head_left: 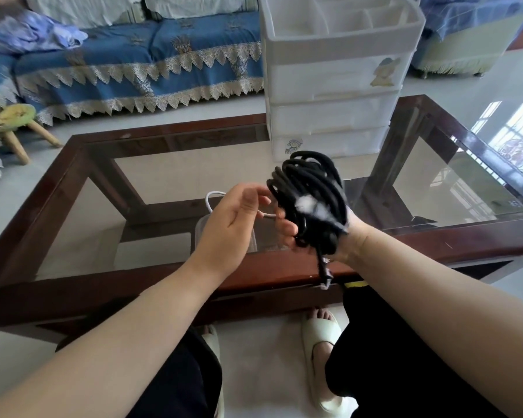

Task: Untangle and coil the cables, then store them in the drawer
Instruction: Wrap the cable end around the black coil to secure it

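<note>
Two hands work above the glass table [109, 188]: my right hand [287, 227] grips the black cable coil [310, 188], upright, drawer unit [332, 113] straight behind, while my left hand [233, 218] pinches a white cable [213, 196].

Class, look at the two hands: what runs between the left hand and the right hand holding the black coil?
In the head view, a thin white cable bridges the gap from the left hand to the right hand, which grips the black coil.
</note>
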Motion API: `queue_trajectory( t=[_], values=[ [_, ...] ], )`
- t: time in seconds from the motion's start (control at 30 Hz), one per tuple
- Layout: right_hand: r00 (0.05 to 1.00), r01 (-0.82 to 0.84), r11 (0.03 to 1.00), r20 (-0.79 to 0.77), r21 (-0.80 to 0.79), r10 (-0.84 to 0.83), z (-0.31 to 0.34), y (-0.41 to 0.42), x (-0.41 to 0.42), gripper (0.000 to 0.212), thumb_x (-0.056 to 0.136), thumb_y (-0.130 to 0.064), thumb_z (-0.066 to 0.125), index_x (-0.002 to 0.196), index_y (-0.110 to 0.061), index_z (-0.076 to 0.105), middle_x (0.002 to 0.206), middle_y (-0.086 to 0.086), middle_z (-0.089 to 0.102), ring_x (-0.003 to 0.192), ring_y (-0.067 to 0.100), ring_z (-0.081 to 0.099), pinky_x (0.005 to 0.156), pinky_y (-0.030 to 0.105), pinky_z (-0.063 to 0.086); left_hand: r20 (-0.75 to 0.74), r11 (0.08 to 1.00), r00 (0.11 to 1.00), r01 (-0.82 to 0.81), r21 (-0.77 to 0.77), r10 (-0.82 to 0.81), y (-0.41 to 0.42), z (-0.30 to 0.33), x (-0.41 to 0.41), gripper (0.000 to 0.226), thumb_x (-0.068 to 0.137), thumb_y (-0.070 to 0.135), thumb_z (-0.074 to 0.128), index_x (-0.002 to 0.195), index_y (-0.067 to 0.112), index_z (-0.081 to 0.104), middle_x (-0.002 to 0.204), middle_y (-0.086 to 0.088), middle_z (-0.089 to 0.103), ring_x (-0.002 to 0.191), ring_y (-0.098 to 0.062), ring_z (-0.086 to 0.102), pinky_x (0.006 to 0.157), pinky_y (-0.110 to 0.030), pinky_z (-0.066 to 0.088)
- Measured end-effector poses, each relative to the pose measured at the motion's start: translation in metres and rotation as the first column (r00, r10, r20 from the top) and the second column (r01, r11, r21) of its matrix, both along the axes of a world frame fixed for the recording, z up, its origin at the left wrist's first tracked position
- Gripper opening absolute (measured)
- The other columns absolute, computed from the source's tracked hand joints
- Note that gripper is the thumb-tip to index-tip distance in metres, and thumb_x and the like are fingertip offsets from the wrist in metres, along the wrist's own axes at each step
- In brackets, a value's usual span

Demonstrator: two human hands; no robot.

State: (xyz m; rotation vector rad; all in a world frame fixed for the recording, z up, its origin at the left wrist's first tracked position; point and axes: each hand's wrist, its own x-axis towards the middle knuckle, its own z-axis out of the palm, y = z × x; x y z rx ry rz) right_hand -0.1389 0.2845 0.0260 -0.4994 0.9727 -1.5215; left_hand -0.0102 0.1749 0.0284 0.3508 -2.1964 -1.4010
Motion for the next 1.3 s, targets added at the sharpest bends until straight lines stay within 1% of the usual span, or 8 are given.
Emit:
queue_trajectory(
  t=[0.1,0.2,0.3,0.43,0.77,0.93,1.07,1.3],
  values=[
    [0.896,0.268,0.961,-0.381,0.06,-0.226,0.008,-0.001,-0.006,0.062,0.089,-0.057,0.041,0.095,0.0,0.064,0.08,0.007,0.072,0.074,0.017,0.068,0.073,0.034,0.056,0.108,0.97,0.986,0.099,0.223,-0.126,-0.014,-0.005,0.0,0.081,0.08,0.076,0.018,0.116,0.021,0.067,0.112,0.005,0.07,0.108,-0.013,0.064,0.097,-0.037,0.049],
    [0.438,0.429,0.903,-0.881,0.028,-0.181,-0.003,-0.002,-0.01,0.051,0.088,-0.059,0.047,0.075,-0.012,0.061,0.062,-0.006,0.058,0.057,0.005,0.052,0.062,0.03,0.042,0.112,0.842,0.943,0.222,0.492,-0.314,-0.019,0.002,0.003,0.091,0.065,0.087,0.036,0.123,0.024,0.066,0.122,-0.008,0.068,0.114,-0.025,0.064,0.095,-0.04,0.052],
    [0.141,0.489,0.872,-0.983,-0.032,-0.115,-0.001,-0.002,-0.005,0.036,0.085,-0.061,0.048,0.075,-0.027,0.052,0.06,-0.008,0.055,0.058,0.007,0.052,0.056,0.029,0.039,0.211,0.915,0.948,0.146,0.377,-0.238,-0.022,0.002,0.001,0.107,0.047,0.086,0.066,0.13,0.019,0.057,0.121,-0.005,0.068,0.111,-0.021,0.065,0.097,-0.041,0.052],
    [-0.064,0.496,0.86,-0.993,-0.119,-0.1,-0.001,-0.003,0.004,0.061,0.076,-0.076,0.042,0.097,-0.021,0.061,0.071,-0.007,0.062,0.067,0.014,0.055,0.056,0.02,0.039,0.254,0.955,0.956,0.071,0.287,-0.148,-0.024,-0.001,-0.003,0.091,0.047,0.068,0.084,0.12,0.018,0.061,0.103,-0.002,0.072,0.099,-0.018,0.069,0.089,-0.039,0.053],
    [0.105,0.432,0.884,-0.963,-0.18,-0.248,-0.005,0.0,0.013,0.042,0.075,-0.061,0.057,0.1,-0.027,0.057,0.075,-0.02,0.058,0.073,-0.015,0.055,0.059,0.004,0.039,0.182,0.932,0.946,0.207,0.296,-0.268,-0.03,0.012,0.006,0.049,0.064,0.026,0.08,0.107,0.014,0.059,0.09,0.004,0.073,0.091,-0.013,0.071,0.073,-0.023,0.054],
    [0.195,0.418,0.884,-0.929,-0.211,-0.313,-0.004,-0.004,0.015,0.044,0.07,-0.068,0.056,0.098,-0.034,0.05,0.087,-0.015,0.063,0.085,0.0,0.059,0.071,0.02,0.048,0.136,0.95,0.968,0.169,0.262,-0.209,-0.027,0.005,0.007,0.077,0.053,0.069,0.079,0.111,0.022,0.059,0.095,0.004,0.071,0.096,-0.016,0.068,0.084,-0.032,0.054],
    [0.159,0.421,0.875,-0.93,-0.239,-0.33,-0.008,-0.006,0.02,0.051,0.068,-0.066,0.054,0.1,-0.027,0.054,0.092,-0.007,0.065,0.087,0.012,0.062,0.075,0.034,0.051,0.151,0.955,0.97,0.145,0.259,-0.189,-0.021,0.007,0.006,0.095,0.05,0.079,0.073,0.121,0.018,0.059,0.107,-0.001,0.072,0.103,-0.017,0.068,0.089,-0.035,0.053],
    [-0.034,0.329,0.896,-0.952,-0.297,-0.303,-0.013,-0.006,0.019,0.049,0.071,-0.051,0.054,0.103,-0.013,0.059,0.092,-0.002,0.065,0.083,0.018,0.059,0.066,0.039,0.05,0.258,0.887,0.901,0.23,0.4,-0.349,-0.029,0.016,0.009,0.036,0.076,0.024,0.076,0.108,0.01,0.067,0.094,-0.006,0.074,0.092,-0.021,0.071,0.077,-0.027,0.054]
  ],
)
